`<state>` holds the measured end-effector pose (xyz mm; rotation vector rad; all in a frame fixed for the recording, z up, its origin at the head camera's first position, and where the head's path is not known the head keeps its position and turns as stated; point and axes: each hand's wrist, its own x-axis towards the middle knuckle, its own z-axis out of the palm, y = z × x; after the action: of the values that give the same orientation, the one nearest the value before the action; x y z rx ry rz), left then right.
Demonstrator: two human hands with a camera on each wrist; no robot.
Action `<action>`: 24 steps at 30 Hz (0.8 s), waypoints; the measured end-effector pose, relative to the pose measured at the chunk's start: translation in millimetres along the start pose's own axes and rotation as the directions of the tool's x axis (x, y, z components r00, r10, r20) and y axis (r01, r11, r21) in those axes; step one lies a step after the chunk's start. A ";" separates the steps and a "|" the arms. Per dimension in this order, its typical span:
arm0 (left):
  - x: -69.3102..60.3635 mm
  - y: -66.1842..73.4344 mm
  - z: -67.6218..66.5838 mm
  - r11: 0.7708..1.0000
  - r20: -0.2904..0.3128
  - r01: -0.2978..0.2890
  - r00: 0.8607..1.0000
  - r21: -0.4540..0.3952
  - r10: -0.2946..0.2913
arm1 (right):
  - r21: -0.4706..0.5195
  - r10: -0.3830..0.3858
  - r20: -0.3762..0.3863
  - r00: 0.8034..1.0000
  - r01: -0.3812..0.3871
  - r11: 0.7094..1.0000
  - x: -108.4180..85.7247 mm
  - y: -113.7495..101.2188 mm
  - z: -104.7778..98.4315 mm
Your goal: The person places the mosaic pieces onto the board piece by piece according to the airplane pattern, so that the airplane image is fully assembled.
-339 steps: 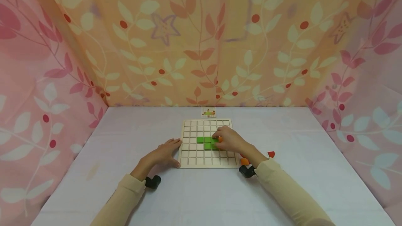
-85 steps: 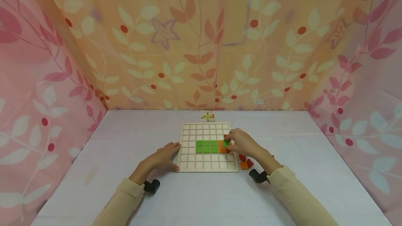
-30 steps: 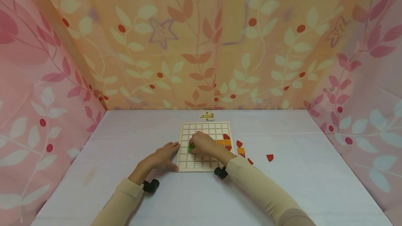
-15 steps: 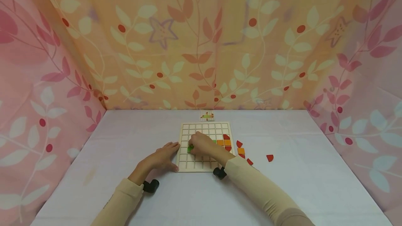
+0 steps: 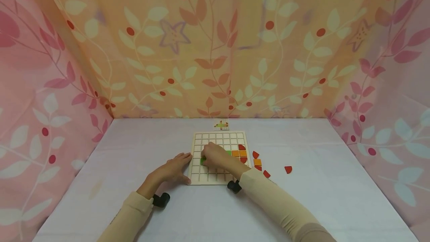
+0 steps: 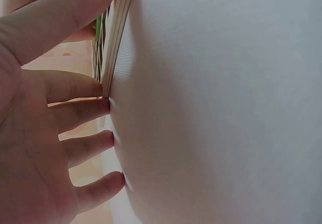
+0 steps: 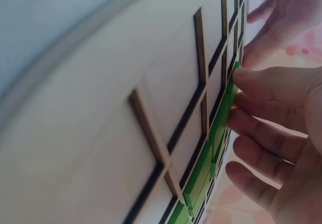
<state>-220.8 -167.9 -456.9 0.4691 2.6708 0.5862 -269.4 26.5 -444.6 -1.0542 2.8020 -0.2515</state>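
Observation:
A wooden grid board (image 5: 211, 177) lies on the white table. My left hand (image 5: 173, 168) has fingers and thumb extended, touching the board's left edge; the left wrist view shows its fingertips (image 6: 103, 90) at the layered wooden rim. My right hand (image 5: 217, 156) reaches across the board and pinches a green square tile (image 5: 203, 161) in its left part, thumb and fingers at the tile in the right wrist view. More green tiles (image 7: 198, 176) sit in grid cells beside it, mostly hidden from above. Orange square tiles (image 5: 239, 153) and red quarter-round pieces (image 5: 242, 147) fill cells at the right.
Right of the board lie an orange square (image 5: 257, 162) and several red pieces (image 5: 266, 174), one red piece (image 5: 288, 169) farther out. A small pattern card (image 5: 221, 124) lies behind the board. Floral cloth (image 5: 215, 47) walls the back and sides.
My right hand has carried the green tile from the board's right side to its left and stays nearly still there over the last second. My left hand keeps its place at the edge.

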 end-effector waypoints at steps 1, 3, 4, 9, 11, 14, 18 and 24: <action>-0.1 0.3 -0.3 1.000 -0.001 0.002 1.000 0.001 -0.002 | 0.000 0.002 -0.002 1.000 -0.002 1.000 -0.2 -0.2 -0.2; 0.3 0.1 -0.2 1.000 -0.001 0.004 1.000 -0.001 -0.004 | -0.003 0.003 -0.003 1.000 -0.003 1.000 -0.5 -0.6 -0.9; 0.2 0.4 -0.4 1.000 -0.002 0.004 1.000 -0.002 -0.004 | -0.004 0.002 -0.004 1.000 -0.002 1.000 -0.6 -0.5 -1.2; -0.1 0.7 0.0 1.000 0.007 0.016 1.000 -0.001 -0.016 | -0.020 -0.015 -0.029 0.999 0.015 1.000 -4.0 1.0 -1.8; -0.3 0.7 -0.2 1.000 0.008 0.015 1.000 -0.001 -0.015 | -0.012 -0.015 -0.052 0.999 0.015 1.000 -6.8 2.7 -2.9; -0.8 0.9 -0.2 1.000 0.006 0.013 1.000 -0.003 -0.013 | 0.015 -0.015 -0.090 0.996 0.017 1.000 -12.8 6.7 -5.3; -1.3 1.0 0.4 1.000 0.000 0.011 1.000 -0.008 -0.011 | 0.051 -0.002 -0.127 0.992 0.009 0.999 -22.1 14.8 -9.0; -1.0 1.9 1.8 1.000 -0.009 0.017 1.000 -0.006 -0.017 | 0.143 0.020 -0.152 0.988 0.002 0.990 -38.1 31.0 -19.5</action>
<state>-218.7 -166.1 -457.3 0.4428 2.6784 0.5929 -264.5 76.8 -429.2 -1.0306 2.8687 -0.5460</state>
